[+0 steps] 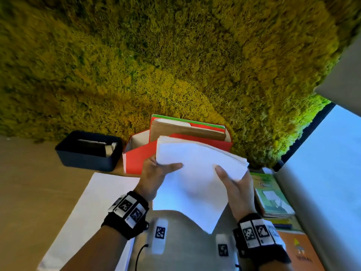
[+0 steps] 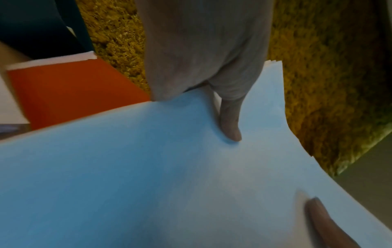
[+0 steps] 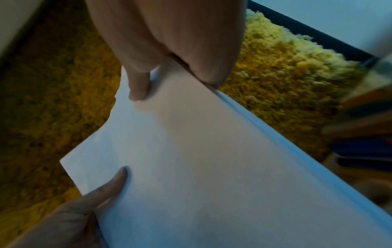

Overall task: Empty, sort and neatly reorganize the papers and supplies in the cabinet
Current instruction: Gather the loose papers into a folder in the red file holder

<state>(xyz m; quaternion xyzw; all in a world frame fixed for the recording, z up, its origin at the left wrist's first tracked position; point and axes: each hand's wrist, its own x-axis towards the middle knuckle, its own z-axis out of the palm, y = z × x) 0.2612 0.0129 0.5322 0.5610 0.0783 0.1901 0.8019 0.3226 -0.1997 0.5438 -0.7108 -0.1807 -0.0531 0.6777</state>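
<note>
A stack of white paper (image 1: 195,173) is held in the air over the wooden top, in front of a red file box (image 1: 136,159). My left hand (image 1: 156,173) grips its left edge, thumb on top. My right hand (image 1: 232,184) grips its right edge the same way. In the left wrist view my thumb presses the top sheet of the paper stack (image 2: 148,167), with the red file box (image 2: 67,90) behind. The right wrist view shows the paper stack (image 3: 201,167) pinched between thumb and fingers. The red box holds a brown folder (image 1: 187,130) and red and green folders.
A dark blue bin (image 1: 88,151) with small items stands left of the red box. A large white sheet (image 1: 88,212) lies on the wooden top. Books, the top one green (image 1: 271,194), are piled at right, with an orange booklet (image 1: 300,251) nearer. A moss wall (image 1: 175,55) rises behind.
</note>
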